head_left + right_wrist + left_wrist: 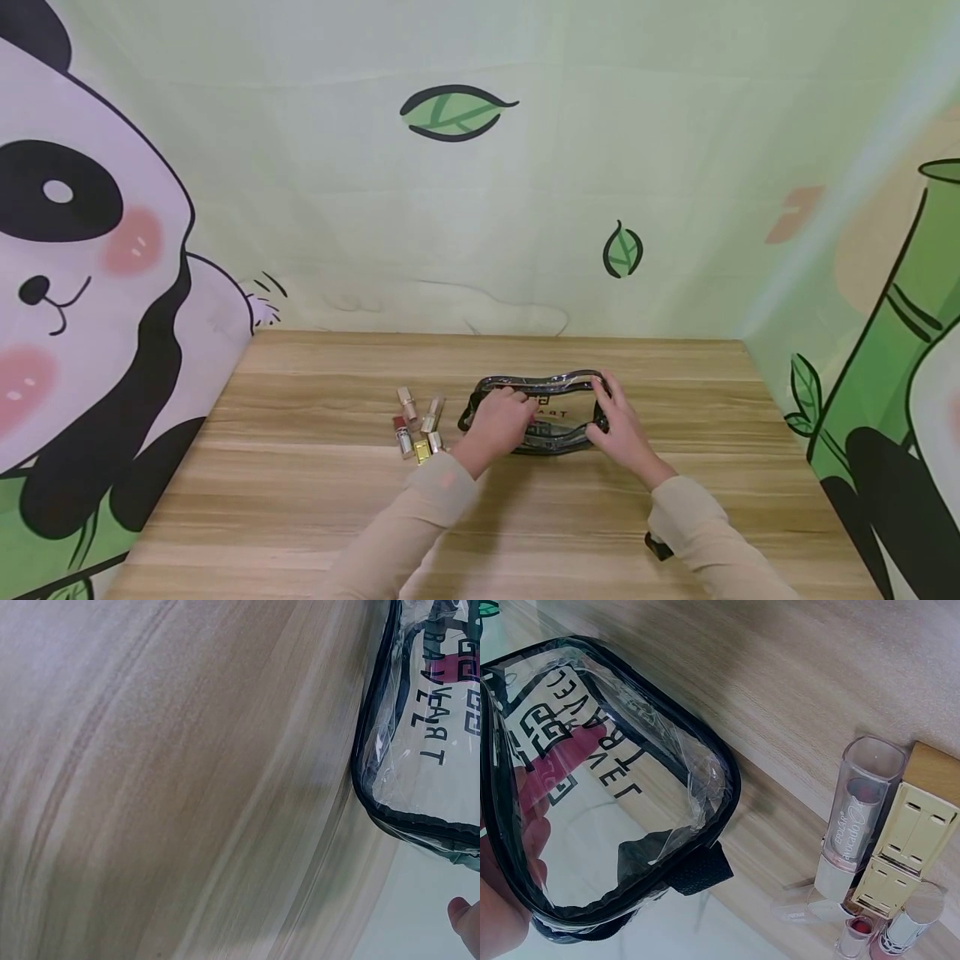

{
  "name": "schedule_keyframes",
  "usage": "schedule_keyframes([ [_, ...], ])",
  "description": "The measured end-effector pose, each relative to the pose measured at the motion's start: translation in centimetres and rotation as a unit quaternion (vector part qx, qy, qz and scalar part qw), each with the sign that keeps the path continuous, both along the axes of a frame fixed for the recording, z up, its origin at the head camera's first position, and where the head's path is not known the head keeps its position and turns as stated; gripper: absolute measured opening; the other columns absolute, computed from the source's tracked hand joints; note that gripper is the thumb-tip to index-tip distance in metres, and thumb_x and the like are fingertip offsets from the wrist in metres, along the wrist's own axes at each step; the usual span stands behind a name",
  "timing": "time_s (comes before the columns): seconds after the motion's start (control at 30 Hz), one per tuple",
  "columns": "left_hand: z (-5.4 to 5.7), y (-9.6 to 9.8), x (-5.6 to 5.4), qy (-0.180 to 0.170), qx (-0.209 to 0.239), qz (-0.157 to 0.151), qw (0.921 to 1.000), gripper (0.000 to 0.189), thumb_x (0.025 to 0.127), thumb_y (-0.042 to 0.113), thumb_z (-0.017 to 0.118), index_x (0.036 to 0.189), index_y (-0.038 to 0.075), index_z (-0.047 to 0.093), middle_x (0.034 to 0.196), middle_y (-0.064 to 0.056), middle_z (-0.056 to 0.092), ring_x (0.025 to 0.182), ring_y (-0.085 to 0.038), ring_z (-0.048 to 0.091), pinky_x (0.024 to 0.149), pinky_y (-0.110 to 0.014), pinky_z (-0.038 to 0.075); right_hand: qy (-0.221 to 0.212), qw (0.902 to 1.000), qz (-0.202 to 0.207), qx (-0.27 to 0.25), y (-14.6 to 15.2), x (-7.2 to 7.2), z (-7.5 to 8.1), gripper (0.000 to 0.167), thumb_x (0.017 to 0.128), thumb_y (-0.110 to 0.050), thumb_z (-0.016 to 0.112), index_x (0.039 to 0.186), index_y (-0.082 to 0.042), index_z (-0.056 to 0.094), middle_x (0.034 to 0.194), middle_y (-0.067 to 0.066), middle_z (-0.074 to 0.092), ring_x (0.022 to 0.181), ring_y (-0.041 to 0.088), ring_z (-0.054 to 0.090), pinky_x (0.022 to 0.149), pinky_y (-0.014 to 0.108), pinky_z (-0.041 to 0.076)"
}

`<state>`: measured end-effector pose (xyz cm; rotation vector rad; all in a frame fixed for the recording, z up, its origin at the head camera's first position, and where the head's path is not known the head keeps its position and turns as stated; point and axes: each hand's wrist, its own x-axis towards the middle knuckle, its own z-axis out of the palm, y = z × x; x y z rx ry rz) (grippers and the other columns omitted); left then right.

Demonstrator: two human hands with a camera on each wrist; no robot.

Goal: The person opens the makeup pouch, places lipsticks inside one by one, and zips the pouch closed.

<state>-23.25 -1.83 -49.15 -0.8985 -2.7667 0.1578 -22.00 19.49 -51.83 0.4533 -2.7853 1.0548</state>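
Note:
A clear plastic cosmetic bag (573, 408) with black trim and black lettering lies on the table. My left hand (498, 421) grips its left part with bent fingers. In the left wrist view, some of those fingers (562, 761) show through the plastic; whether they are inside the bag or behind it, I cannot tell. At the right end, my right hand (622, 425) holds the bag, thumb at the near edge and fingers at the far edge. In the right wrist view only a fingertip (459, 911) shows, below the bag. Several lipsticks (403, 437) lie left of the bag.
The wooden table (315, 500) meets a green fabric backdrop (337, 208) with printed leaves and pandas. Close by the left forearm, a gold square-cased tube (422, 452) lies among the lipsticks. A small black object (658, 547) shows beside the right sleeve.

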Motion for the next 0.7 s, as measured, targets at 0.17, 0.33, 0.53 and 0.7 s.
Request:
schedule_keyframes([
  [0.17,0.04,-0.02,-0.01,-0.003,-0.003,0.0,1.0,0.011,0.082,0.023,0.059,0.092,0.022,0.064,0.085,0.007,0.065,0.074,-0.011,0.055,0.071,-0.025,0.048,0.001,1.0,0.001,-0.002,0.01,0.02,-0.13,0.075,0.072,-0.011,0.052,0.14,-0.004,0.021,0.147,0.014,0.011,0.098,0.034,0.046,0.061,0.028,0.034],
  [0.33,0.05,-0.05,-0.04,0.004,-0.002,-0.003,1.0,0.013,0.079,0.019,0.06,0.09,0.023,0.066,0.085,0.008,0.066,0.073,-0.011,0.055,0.07,-0.025,0.047,0.002,1.0,0.003,-0.008,0.02,-0.05,-0.27,0.075,0.072,-0.009,0.052,0.14,-0.003,0.021,0.147,0.015,0.011,0.097,0.034,0.047,0.059,0.027,0.033],
  [0.53,-0.06,-0.05,-0.07,0.012,-0.012,-0.005,0.9998,0.019,0.079,0.016,0.059,0.094,0.024,0.066,0.089,0.008,0.066,0.076,-0.011,0.056,0.071,-0.026,0.048,0.008,0.9999,0.004,-0.011,0.0,-0.09,-0.36,0.075,0.071,-0.01,0.052,0.139,-0.002,0.022,0.146,0.016,0.012,0.1,0.035,0.045,0.065,0.03,0.035],
  [0.7,-0.15,-0.01,-0.13,0.008,-0.012,-0.005,0.9999,0.019,0.078,0.016,0.059,0.094,0.024,0.066,0.088,0.008,0.066,0.075,-0.011,0.056,0.071,-0.025,0.047,0.003,0.9999,0.006,-0.015,-0.02,-0.12,-0.3,0.075,0.071,-0.01,0.051,0.139,-0.003,0.021,0.147,0.015,0.011,0.096,0.033,0.047,0.059,0.026,0.032],
])
